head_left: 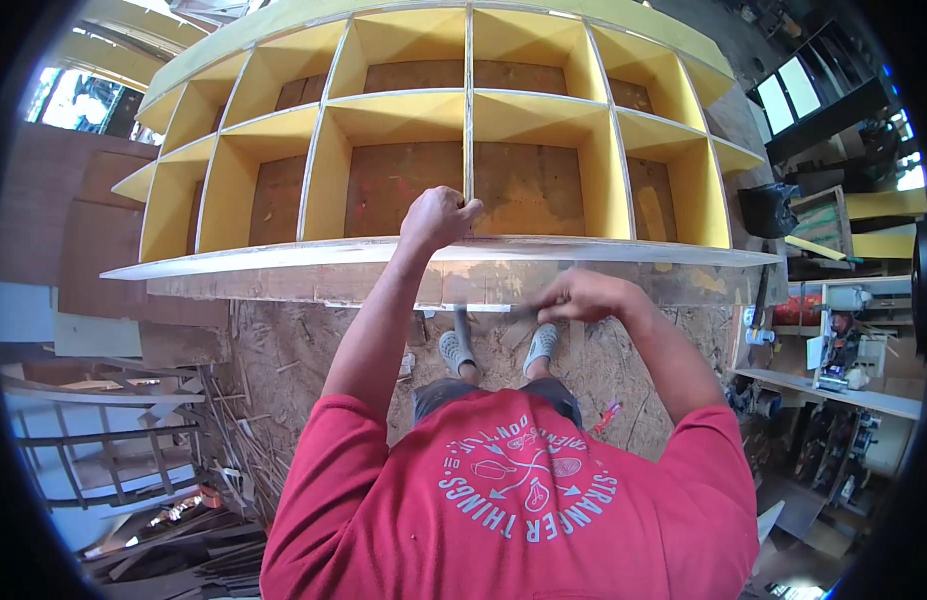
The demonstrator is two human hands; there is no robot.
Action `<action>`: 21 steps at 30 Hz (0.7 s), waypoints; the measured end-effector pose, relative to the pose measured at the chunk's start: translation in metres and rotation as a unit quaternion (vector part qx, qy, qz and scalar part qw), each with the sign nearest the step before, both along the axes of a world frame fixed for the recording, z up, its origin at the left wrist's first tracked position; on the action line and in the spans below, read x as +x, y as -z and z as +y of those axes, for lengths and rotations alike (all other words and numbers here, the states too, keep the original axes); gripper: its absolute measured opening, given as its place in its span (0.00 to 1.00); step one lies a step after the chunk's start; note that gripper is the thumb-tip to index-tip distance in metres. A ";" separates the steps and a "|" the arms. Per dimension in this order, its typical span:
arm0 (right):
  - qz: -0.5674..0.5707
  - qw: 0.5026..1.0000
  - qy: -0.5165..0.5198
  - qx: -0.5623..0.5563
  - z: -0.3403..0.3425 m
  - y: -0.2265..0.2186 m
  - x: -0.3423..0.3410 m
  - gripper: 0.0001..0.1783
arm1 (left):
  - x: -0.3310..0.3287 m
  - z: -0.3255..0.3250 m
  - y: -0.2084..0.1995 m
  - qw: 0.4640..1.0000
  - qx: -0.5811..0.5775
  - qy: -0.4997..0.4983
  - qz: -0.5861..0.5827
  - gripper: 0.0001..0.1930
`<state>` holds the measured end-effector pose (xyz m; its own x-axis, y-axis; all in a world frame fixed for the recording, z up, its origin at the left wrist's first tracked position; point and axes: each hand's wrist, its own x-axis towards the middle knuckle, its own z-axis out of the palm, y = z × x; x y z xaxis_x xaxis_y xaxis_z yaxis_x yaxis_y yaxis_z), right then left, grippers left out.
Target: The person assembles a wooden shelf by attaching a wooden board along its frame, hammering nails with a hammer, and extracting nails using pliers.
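Note:
A large yellow shelf unit (333, 110) with several open compartments and brown back panels lies in front of me. My left hand (438, 216) is closed in a fist on its near white edge board (283, 255), at the foot of the central divider (469, 120). My right hand (575, 296) is lower, below that edge, fingers pinched around a thin blurred tool (488, 314) that points left along the board's underside. What kind of tool it is cannot be told.
My feet in grey clogs (453, 350) stand on a chipboard floor littered with wood scraps. Timber offcuts (173, 530) pile up at the lower left. A workbench (843, 390) with power tools stands at the right, near a black bin (768, 208).

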<state>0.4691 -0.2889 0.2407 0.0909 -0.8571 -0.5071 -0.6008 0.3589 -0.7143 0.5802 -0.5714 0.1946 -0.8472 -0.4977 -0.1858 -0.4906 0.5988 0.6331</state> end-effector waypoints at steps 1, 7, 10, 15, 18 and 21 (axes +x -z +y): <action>-0.026 0.995 -0.088 0.033 -0.004 -0.005 -0.003 0.22 | 0.001 0.001 -0.002 1.000 0.006 -0.008 -0.018 0.27; -0.021 0.985 0.151 -0.082 0.004 0.015 0.006 0.20 | -0.004 0.004 -0.007 1.000 0.003 -0.010 -0.021 0.25; -0.051 0.996 0.062 0.039 -0.007 -0.010 -0.006 0.20 | -0.001 0.001 0.000 0.999 -0.007 -0.016 -0.040 0.24; 0.027 0.986 0.138 -0.094 0.011 0.031 -0.008 0.20 | -0.005 0.008 -0.009 0.999 -0.022 -0.029 -0.029 0.24; -0.036 0.995 0.097 -0.008 0.007 0.020 -0.015 0.22 | -0.004 0.009 -0.009 0.999 -0.017 -0.028 -0.031 0.24; 0.006 0.984 0.169 -0.057 0.005 0.015 -0.019 0.23 | -0.003 0.012 -0.007 0.999 -0.031 -0.033 -0.025 0.24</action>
